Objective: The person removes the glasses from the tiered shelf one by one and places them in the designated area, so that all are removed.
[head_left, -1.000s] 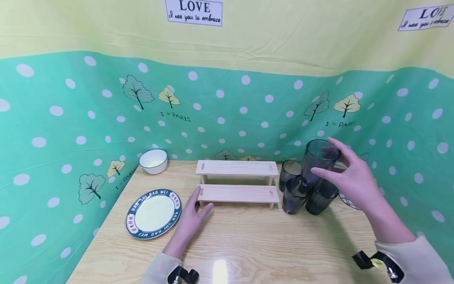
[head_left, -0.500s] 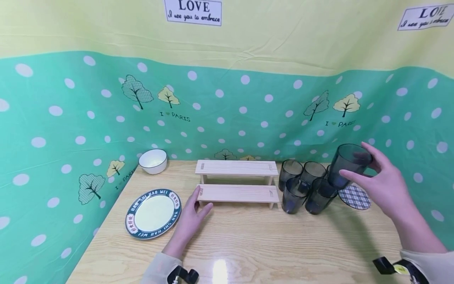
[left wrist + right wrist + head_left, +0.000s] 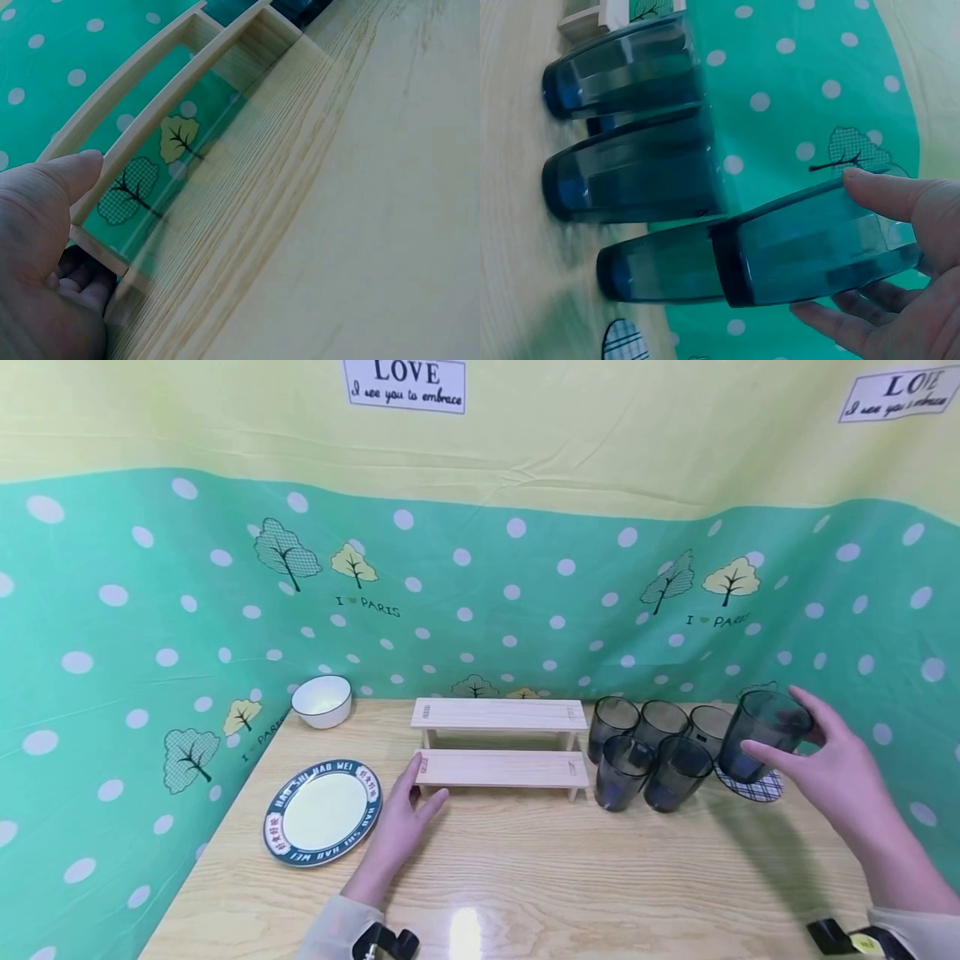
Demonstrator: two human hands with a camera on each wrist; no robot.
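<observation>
My right hand (image 3: pixel 836 764) grips a dark tinted glass tumbler (image 3: pixel 761 735), thumb on the near side and fingers around the far side. The tumbler (image 3: pixel 817 247) tilts in the right wrist view and overlaps one of the standing ones. In the head view its base overlaps a round checkered coaster (image 3: pixel 767 789). Several matching tumblers (image 3: pixel 677 777) stand upright to its left in two rows. My left hand (image 3: pixel 401 814) holds the left end of the lower step of a pale wooden stand (image 3: pixel 502 768); in the left wrist view its thumb (image 3: pixel 79 174) lies at the board's edge and its fingers curl by the leg.
A white bowl (image 3: pixel 322 700) stands at the back left. In front of it lies a blue-rimmed plate (image 3: pixel 274 828). A higher wooden step (image 3: pixel 498 714) rises behind the lower one. A green dotted curtain (image 3: pixel 525 593) hangs behind and beside the wooden table (image 3: pixel 555 877).
My right hand has carried the tumbler rightward from above the standing ones, then lowered it towards the checkered coaster. My left hand has stayed at the stand.
</observation>
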